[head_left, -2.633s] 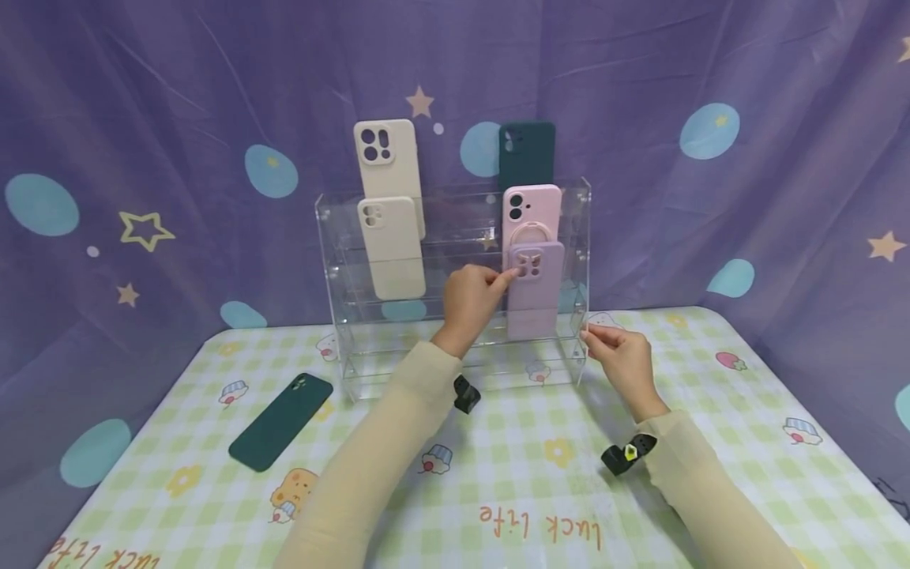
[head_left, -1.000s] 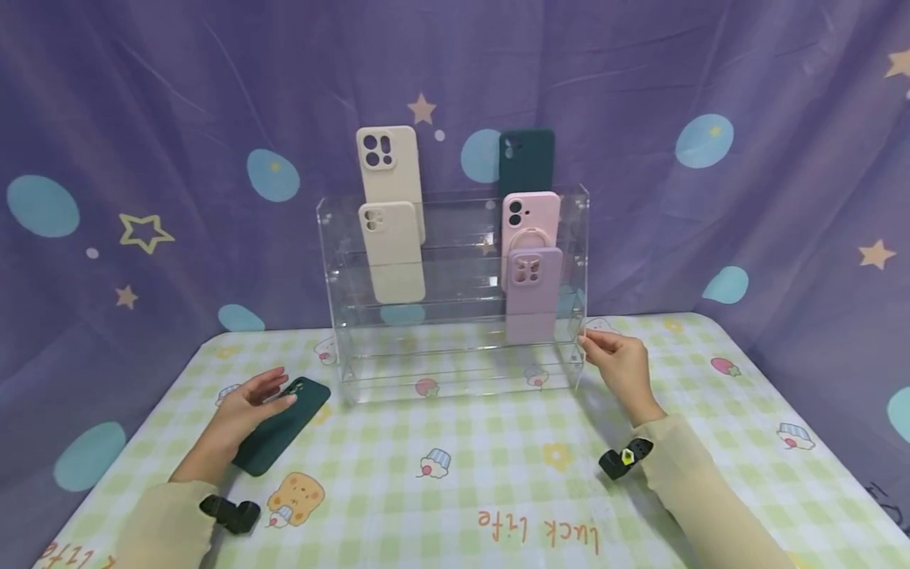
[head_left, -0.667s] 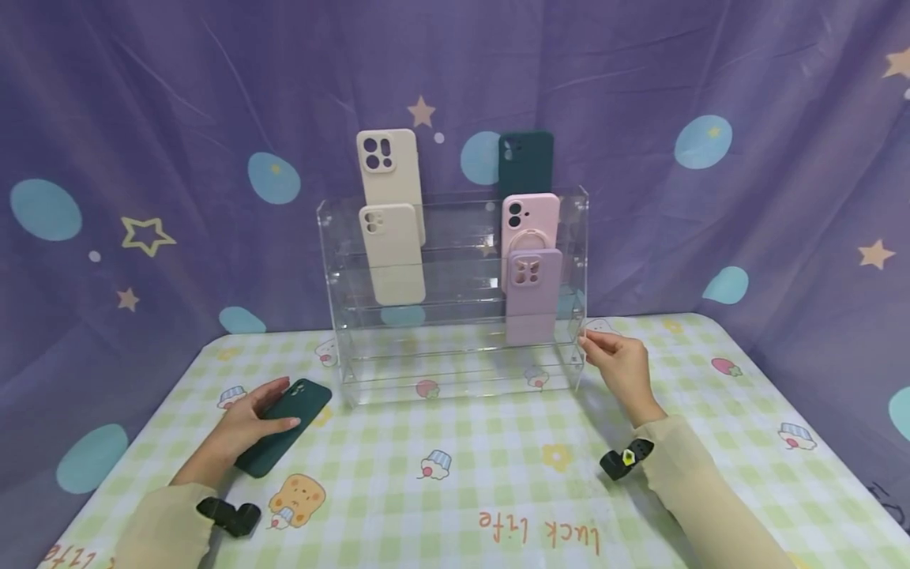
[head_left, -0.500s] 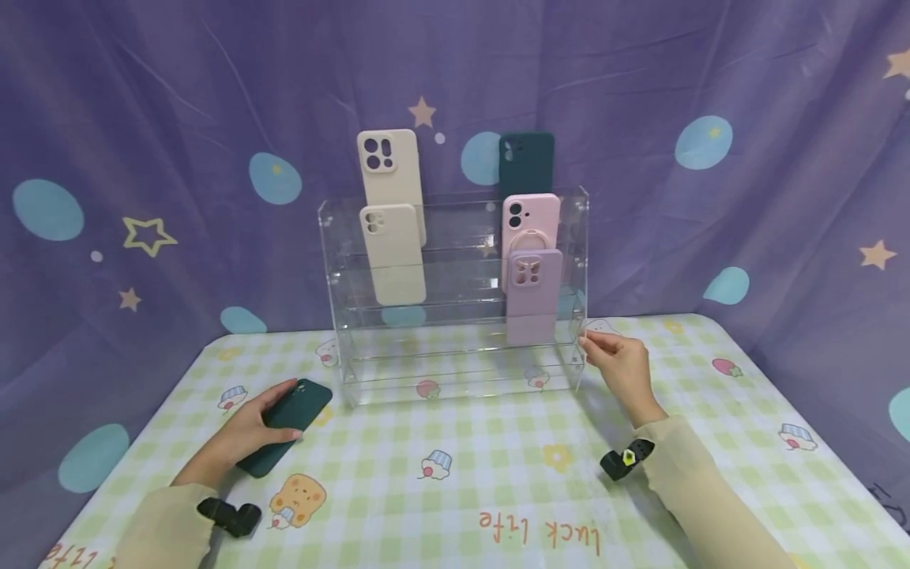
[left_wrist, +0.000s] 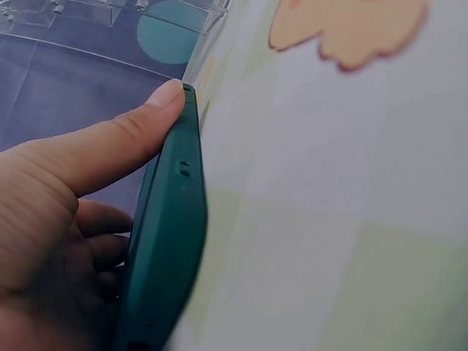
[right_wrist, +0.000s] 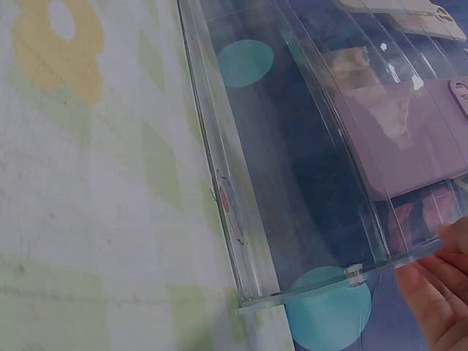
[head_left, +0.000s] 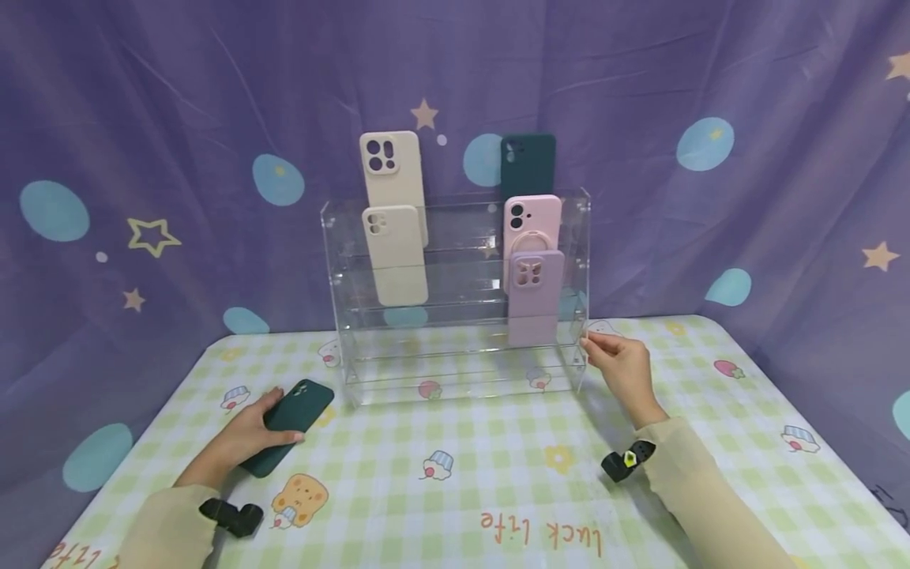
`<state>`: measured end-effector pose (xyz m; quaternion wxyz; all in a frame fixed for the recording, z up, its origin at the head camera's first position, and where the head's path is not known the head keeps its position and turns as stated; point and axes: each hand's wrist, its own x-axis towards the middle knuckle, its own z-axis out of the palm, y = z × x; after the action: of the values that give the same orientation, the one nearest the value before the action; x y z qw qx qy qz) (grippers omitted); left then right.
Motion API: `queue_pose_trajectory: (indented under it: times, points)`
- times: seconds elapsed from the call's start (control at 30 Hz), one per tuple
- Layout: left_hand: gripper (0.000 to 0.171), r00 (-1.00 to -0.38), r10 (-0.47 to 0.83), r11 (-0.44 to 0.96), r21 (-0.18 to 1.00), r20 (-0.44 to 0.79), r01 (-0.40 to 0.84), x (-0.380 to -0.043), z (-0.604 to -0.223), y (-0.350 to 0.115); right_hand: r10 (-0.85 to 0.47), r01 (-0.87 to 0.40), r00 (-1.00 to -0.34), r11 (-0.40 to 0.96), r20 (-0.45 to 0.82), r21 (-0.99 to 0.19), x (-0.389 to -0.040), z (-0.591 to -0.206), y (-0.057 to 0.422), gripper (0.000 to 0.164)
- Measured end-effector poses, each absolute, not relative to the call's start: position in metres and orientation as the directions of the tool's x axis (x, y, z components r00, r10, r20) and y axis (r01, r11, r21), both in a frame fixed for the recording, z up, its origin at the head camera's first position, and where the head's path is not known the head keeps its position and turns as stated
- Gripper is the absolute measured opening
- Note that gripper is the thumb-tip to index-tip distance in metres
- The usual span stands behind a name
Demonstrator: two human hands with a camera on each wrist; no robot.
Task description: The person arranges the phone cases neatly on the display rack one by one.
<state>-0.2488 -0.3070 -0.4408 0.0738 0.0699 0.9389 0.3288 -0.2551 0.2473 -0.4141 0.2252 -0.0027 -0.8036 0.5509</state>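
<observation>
My left hand [head_left: 245,436] grips a dark green phone case [head_left: 295,412] at the table's left, thumb on its near edge and fingers along the far side. In the left wrist view, the thumb [left_wrist: 139,121] presses the side of the green case [left_wrist: 164,227], close over the cloth. My right hand [head_left: 626,371] pinches the right side panel of a clear acrylic display stand [head_left: 455,340]. On the stand's right are a second dark green case [head_left: 528,167], a pink one [head_left: 535,212] and a lilac one [head_left: 535,312]; on its left, two cream cases [head_left: 400,265].
A green-and-white checked tablecloth [head_left: 498,474] with printed cakes and lettering covers the table. Purple curtain [head_left: 455,63] with stars surrounds the back and sides. The stand's middle columns and lowest tier hold no cases.
My left hand has left the lilac case, moved down-left to the green case on the table and closed its thumb and fingers on it. The right hand stays at the stand.
</observation>
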Motion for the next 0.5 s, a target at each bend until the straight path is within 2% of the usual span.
queue_pose_trajectory:
  times: [0.5]
  points:
    - [0.102,-0.986,0.156,0.772,0.63,-0.064,0.081,-0.2481,-0.4426,-0.307,0.247,-0.243,-0.899,0.405,0.361,-0.881,-0.2555,-0.4152,0.2481,0.03]
